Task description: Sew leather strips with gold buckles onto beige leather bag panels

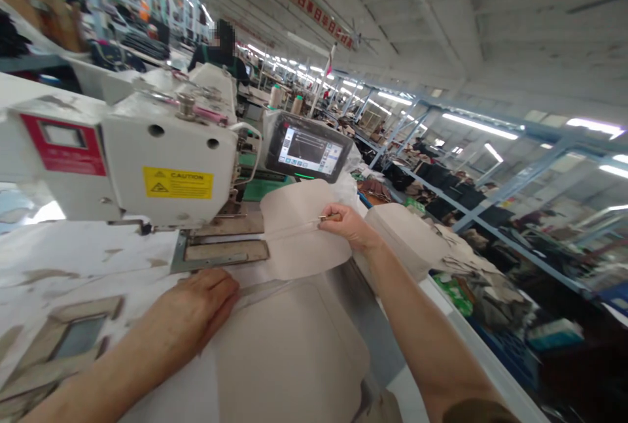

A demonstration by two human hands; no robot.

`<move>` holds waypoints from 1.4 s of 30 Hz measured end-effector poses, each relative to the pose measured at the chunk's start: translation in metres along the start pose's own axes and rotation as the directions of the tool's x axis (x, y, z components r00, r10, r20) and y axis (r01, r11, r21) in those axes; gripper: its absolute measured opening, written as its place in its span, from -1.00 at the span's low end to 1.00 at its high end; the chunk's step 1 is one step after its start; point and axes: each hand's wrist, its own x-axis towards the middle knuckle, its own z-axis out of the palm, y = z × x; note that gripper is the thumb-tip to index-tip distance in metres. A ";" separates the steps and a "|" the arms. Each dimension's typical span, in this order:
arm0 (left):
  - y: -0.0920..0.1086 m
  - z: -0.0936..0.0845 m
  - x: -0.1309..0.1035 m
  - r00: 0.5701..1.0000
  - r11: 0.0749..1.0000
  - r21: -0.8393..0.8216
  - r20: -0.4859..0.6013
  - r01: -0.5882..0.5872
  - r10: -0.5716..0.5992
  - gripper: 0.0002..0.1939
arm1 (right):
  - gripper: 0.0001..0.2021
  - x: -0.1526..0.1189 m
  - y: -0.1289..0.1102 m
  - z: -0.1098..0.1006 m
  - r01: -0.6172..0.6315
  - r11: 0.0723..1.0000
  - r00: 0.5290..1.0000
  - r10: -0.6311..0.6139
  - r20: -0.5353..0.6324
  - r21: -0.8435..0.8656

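Observation:
A beige fabric panel (299,256) with rounded edges and a narrow seam line lies beside the sewing machine's clamp frame (226,259). Over it, my right hand (350,227) is closed in a pinch on a small brown piece with a metal tip, too small to name, at the right end of the seam line. My left hand (209,295) sits just in front of the clamp frame, fingers bent and pressed together, with the fingertips hidden. It touches the left end of a strip on a second beige panel (289,351), which lies nearer to me.
The white sewing machine head (169,168) stands at left, with a lit control screen (311,150) behind the work. More beige panels (407,240) are stacked at right, near a blue crate (507,344). A flat frame (63,344) lies front left. A person (220,50) is behind the machine.

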 end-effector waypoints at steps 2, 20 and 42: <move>0.019 0.004 0.008 0.995 0.999 -0.006 0.093 0.037 -0.036 -0.67 | -0.68 -0.008 -0.004 -0.002 -0.005 1.000 1.000 0.005 -0.017 -0.015; 0.052 0.024 0.023 0.976 0.978 -0.206 0.218 0.042 0.004 -0.84 | -0.61 -0.192 0.037 -0.098 -0.289 0.808 0.945 0.153 -0.291 -0.513; 0.025 0.030 -0.040 0.998 0.969 0.239 -0.026 -0.054 0.062 -0.40 | -0.93 0.028 0.062 0.071 -0.412 0.911 0.908 0.412 -0.072 0.011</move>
